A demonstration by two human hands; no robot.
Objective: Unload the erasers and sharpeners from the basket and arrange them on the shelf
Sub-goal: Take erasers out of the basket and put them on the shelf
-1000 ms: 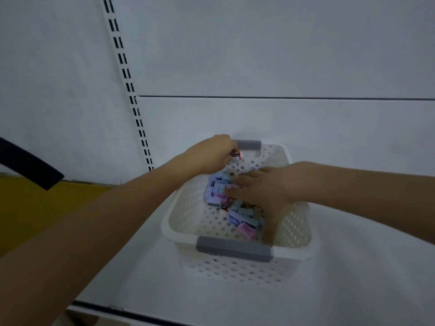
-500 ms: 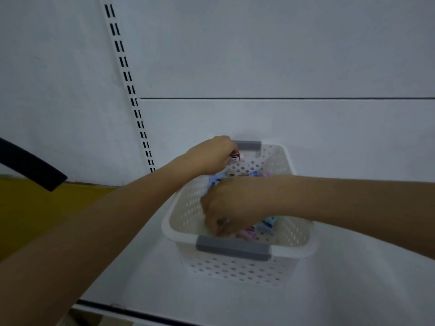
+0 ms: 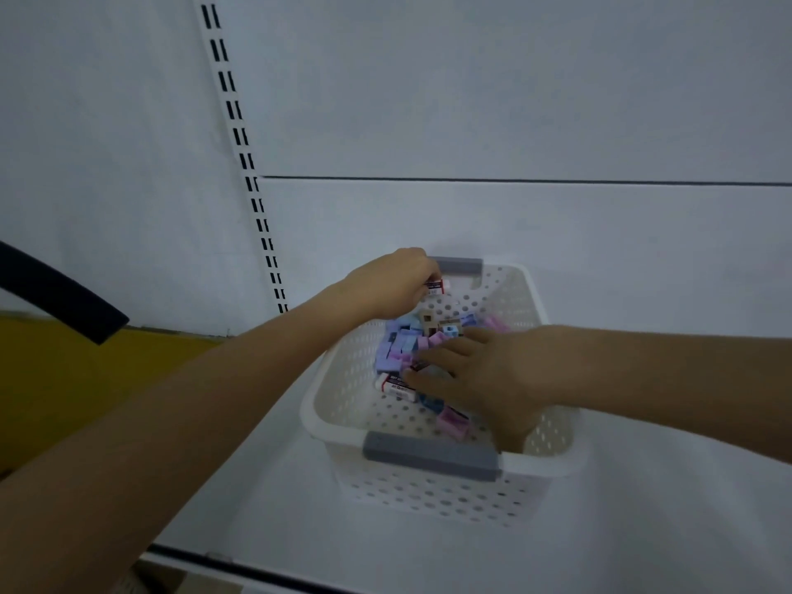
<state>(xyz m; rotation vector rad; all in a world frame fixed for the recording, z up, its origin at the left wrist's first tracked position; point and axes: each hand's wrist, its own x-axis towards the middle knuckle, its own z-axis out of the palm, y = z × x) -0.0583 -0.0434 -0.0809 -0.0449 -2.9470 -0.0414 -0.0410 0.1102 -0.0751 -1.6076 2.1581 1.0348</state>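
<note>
**Left hand** (image 3: 392, 282): fingers curled tight, back of the hand toward the camera, gripping the held eraser (image 3: 438, 286). It hangs over the basket's far left corner, just beside the far handle (image 3: 456, 266).

**Held eraser**: white block in a red, black and white sleeve. Long axis roughly level, running left to right. Its bare white end pokes out of the fist and points right, toward the far handle.

**Right hand** (image 3: 493, 375): palm down inside the basket, fingers (image 3: 437, 358) nearly straight and slightly spread, gripping nothing. They rest on the pile (image 3: 398, 345) and point left. The lowest fingertips touch the lying eraser (image 3: 396, 385).

**Lying eraser**: same kind of sleeve, flat on the basket floor. Long axis slants from upper left to lower right.

**Pile**: small blue, lilac and pink blocks heaped in the basket's far half, with a tan sharpener (image 3: 428, 321) on top. A pink sharpener (image 3: 452, 422) lies apart toward the near handle (image 3: 430, 460) (erasers and sharpeners are otherwise too blurred to tell apart).

**Basket** (image 3: 310, 415): white, perforated, grey grips at both ends. It stands on the white shelf (image 3: 664, 529) against the back panel.

**Surroundings**: slotted upright (image 3: 240, 139) left of the basket; dark curved bar (image 3: 60, 289) at the far left.
</note>
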